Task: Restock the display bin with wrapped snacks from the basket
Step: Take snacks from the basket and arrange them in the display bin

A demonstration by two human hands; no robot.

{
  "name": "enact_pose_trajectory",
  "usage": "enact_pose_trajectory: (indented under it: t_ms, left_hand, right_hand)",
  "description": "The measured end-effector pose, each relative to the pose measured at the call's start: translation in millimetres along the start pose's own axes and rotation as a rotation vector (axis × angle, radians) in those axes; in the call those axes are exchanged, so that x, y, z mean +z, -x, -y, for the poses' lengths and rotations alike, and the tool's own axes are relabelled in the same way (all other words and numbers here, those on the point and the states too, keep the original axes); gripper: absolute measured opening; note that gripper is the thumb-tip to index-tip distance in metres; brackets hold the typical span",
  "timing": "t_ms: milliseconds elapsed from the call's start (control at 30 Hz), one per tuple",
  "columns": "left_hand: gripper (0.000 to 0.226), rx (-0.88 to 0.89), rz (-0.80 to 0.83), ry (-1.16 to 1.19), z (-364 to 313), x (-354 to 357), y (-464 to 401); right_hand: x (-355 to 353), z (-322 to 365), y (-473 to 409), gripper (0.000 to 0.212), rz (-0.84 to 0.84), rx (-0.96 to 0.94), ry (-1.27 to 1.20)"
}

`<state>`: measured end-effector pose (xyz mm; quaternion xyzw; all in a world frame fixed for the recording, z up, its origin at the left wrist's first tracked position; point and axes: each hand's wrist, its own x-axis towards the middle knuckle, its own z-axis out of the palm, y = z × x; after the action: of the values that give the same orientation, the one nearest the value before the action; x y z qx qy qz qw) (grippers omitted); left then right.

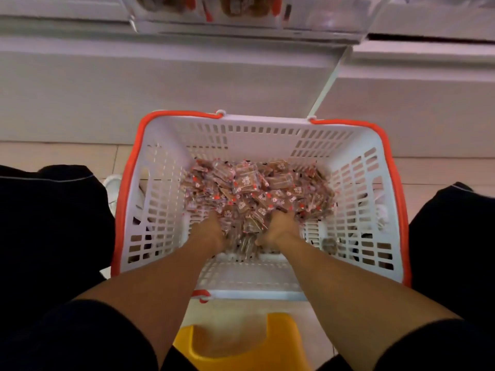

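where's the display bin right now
In the head view the clear display bin sits at the top centre, on the white shelving straight above the far rim of the basket, well apart from both hands down in the snacks.

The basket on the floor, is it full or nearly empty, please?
Partly filled: wrapped snacks cover the floor of the basket, its walls mostly bare above them.

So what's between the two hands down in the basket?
Head view: a mound of wrapped snacks fills the gap between the left hand and right hand, both dug into the pile inside the basket.
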<state>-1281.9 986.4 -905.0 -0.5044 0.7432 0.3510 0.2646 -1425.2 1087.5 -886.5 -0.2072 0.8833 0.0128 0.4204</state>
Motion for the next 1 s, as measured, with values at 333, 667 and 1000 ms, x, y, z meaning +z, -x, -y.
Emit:
enact_pose_trajectory:
  t_ms: [333, 667, 1000]
  left_hand:
    - [0.024, -0.095, 0.160, 0.273, -9.4, 5.9, -7.3]
    - [0.019, -0.046, 0.101, 0.786, -22.1, -32.4, 16.5]
    - [0.034, 0.232, 0.518, 1.079, -94.5, -169.8, 102.7]
  right_hand:
    - [-18.4, 6.6, -12.0, 0.029, 0.167, -0.054, -0.120]
    - [-88.1, 8.7, 22.3, 0.032, 0.415, -0.095, 0.022]
    - [-227.8, 36.8, 117.1, 0.018, 0.297, -0.596, -0.372]
